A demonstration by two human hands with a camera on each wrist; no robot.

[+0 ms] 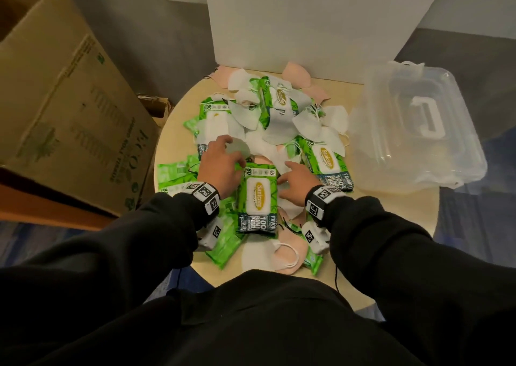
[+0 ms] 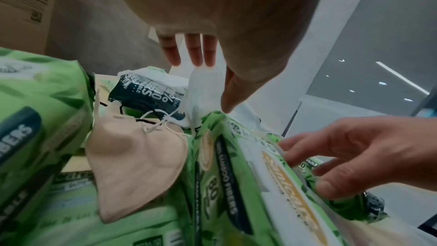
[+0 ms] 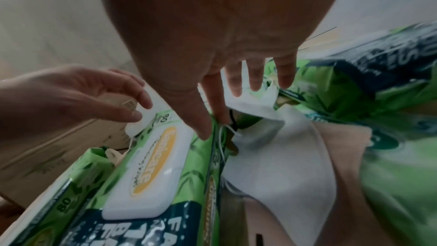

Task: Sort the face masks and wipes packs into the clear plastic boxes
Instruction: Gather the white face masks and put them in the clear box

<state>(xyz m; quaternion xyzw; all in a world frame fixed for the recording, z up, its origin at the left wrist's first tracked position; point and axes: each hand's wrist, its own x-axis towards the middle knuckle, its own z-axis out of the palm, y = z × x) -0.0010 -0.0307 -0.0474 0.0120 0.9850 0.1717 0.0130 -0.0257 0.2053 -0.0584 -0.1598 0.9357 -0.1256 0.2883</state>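
A heap of green wipes packs and white and pink face masks covers the round table (image 1: pixel 385 212). My left hand (image 1: pixel 234 153) is over the heap's left side. There its thumb and fingers pinch a white face mask (image 2: pixel 203 85), which stands upright between them. One wipes pack (image 1: pixel 258 198) lies label up between my hands. My right hand (image 1: pixel 284 174) has its fingers spread and loose. Its thumb (image 3: pixel 205 134) touches that pack's right edge, and the other fingers hover over a white mask (image 3: pixel 279 175). A pink mask (image 2: pixel 137 160) lies below my left palm.
Stacked clear plastic boxes (image 1: pixel 418 131) with a white-handled lid sit on the table's right side. A big cardboard box (image 1: pixel 64 100) stands to the left of the table. A white panel (image 1: pixel 307 22) rises behind the heap.
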